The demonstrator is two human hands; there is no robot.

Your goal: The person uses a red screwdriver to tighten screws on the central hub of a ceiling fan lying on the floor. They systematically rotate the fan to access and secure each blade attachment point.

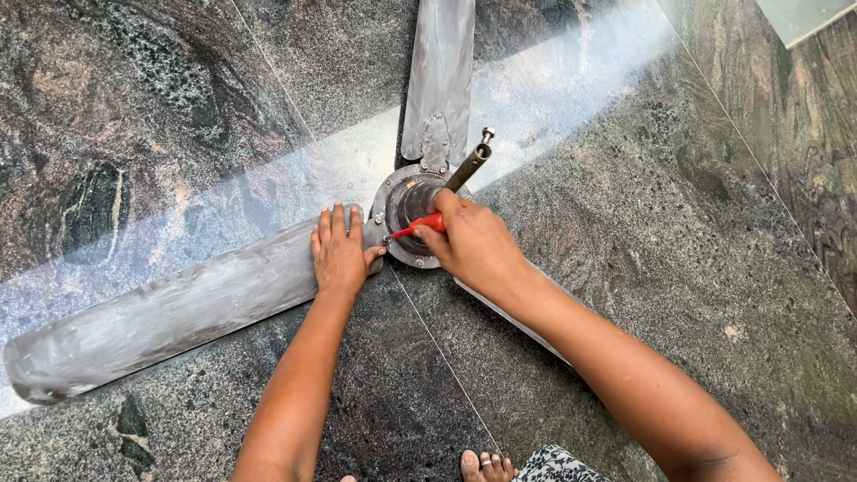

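My fingers (335, 225) on the left hand (339, 254) are stretched out flat and slightly spread, gripping nothing, pressing palm-down on the root of the left fan blade (170, 312) just where it meets the motor hub (406, 210). My right hand (473, 245) is curled shut around a red-handled screwdriver (420, 226); only a short length of the red handle shows past my knuckles, and its tip points at the near-left edge of the hub, beside my left thumb.

The ceiling fan lies on a dark polished stone floor (669, 223), its hub in the middle of the view. The hub is a round grey metal housing with a bright rim, dusty and dull. A short metal downrod (470, 165) sticks up from its centre, tilted toward the upper right, with a bolt through its top end. One blade (439, 71) runs straight away from me, fixed by a bracket at the hub. The left one is long, grey and streaked with grime, its rounded tip at the far left. A third blade is mostly hidden beneath my right forearm. My toes (486, 466) show at the bottom edge.
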